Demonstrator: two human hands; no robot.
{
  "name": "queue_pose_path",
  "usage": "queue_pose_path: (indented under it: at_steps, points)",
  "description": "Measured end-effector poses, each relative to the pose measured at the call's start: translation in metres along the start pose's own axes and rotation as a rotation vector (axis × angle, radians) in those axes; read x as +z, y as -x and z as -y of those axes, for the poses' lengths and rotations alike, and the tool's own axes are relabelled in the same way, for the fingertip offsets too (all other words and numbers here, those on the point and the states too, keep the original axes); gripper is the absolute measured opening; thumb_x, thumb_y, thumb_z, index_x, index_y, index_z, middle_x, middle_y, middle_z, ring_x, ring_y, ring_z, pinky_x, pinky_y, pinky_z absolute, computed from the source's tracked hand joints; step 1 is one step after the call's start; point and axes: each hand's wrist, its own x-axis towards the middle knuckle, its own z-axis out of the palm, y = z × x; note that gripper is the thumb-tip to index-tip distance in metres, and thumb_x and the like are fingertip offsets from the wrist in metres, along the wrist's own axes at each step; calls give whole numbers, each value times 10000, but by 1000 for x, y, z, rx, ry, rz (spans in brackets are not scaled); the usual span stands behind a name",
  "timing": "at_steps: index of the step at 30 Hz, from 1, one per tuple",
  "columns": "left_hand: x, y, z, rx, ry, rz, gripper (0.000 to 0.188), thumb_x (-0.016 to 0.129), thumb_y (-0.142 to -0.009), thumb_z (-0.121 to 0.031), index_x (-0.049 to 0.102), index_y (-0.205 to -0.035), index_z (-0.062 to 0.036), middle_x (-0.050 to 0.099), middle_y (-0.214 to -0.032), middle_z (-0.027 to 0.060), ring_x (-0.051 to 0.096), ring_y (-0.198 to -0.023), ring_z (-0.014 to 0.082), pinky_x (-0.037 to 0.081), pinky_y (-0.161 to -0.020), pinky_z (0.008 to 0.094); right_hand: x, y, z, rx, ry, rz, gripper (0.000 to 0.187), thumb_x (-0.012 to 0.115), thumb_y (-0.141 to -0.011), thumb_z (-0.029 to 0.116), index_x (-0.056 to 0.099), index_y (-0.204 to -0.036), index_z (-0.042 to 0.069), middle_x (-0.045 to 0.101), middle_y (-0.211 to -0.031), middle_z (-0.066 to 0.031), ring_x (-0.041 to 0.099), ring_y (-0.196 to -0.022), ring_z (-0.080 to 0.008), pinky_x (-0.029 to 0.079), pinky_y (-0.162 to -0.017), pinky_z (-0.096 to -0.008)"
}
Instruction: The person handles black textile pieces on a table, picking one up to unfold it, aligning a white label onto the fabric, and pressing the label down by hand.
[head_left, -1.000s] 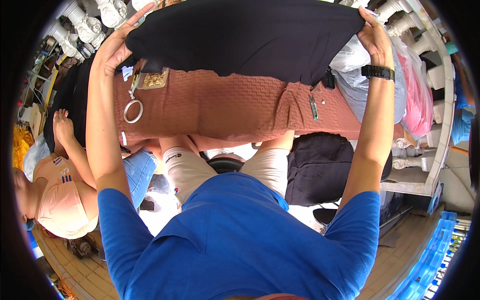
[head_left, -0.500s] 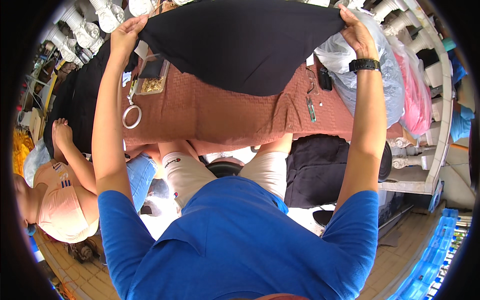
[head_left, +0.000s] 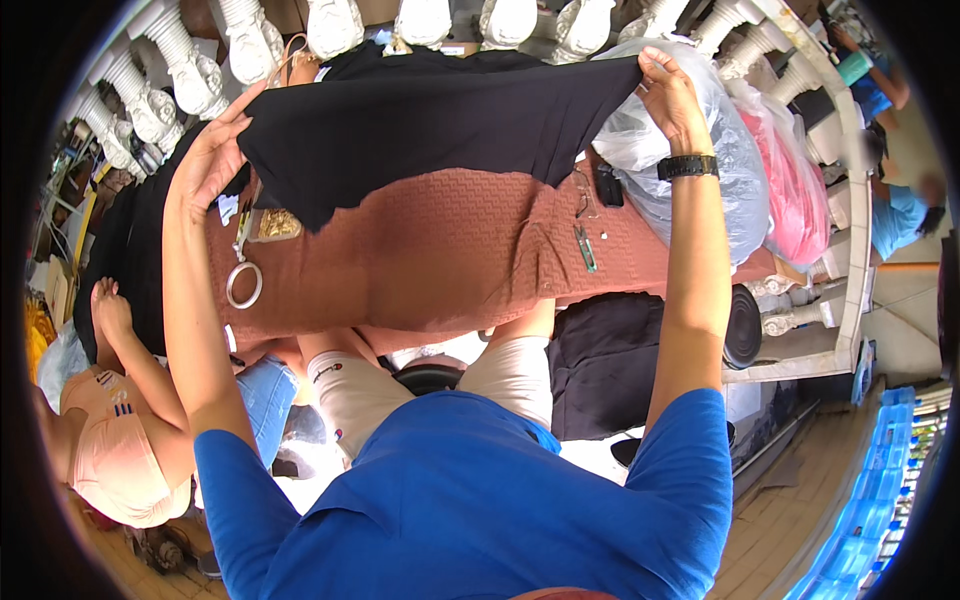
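A black cloth (head_left: 420, 120) stretches in front of me over the far part of the table. My left hand (head_left: 208, 160) is at its left edge, fingers partly extended, with the edge caught between them. At the far right corner my right hand (head_left: 672, 98), below a black wristwatch (head_left: 688, 168), pinches the cloth between thumb and fingers. Its lower edge hangs unevenly over the brown textured tablecloth (head_left: 430, 260). Nearest my left forearm are a white ring (head_left: 243, 285) and a clear box of gold-coloured small pieces (head_left: 276, 224), partly covered by the cloth.
Green-handled thread snips (head_left: 585, 250), eyeglasses (head_left: 583, 195) and a black case (head_left: 608, 186) lie right. Beyond are bulging plastic bags (head_left: 735, 205) and white balusters (head_left: 420, 22). Another person (head_left: 125, 420) sits at left, hands together. A black bag (head_left: 605, 365) is beside my right leg.
The cloth has come down and shifted left, its lower edge now uneven with a point at left. Both hands have moved lower and left; my left fingers are more spread.
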Motion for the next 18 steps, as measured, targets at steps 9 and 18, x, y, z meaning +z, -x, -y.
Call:
queue_pose_path:
  at_steps: [9, 18]
  points:
    - [-39, -32, 29, 178, -338, -469, 290, 673, -961, -138, 681, -1236, -45, 681, -948, -51, 503, -725, 1, 387, -672, 165, 20, -4, -15, 55, 34, -84, 222, 672, -897, -18, 686, -1118, -35, 711, -1074, -99, 665, -980, -180, 520, -886, -335]
    - [-25, -13, 20, 248, -363, -503, 364, 640, -962, -51, 609, -1322, -11, 684, -1120, 65, 652, -964, 105, 499, -887, 217, 17, 7, -7, 60, 52, -79, 278, 651, -915, 17, 674, -1191, -2, 713, -1049, -56, 659, -962, -164, 491, -882, -344]
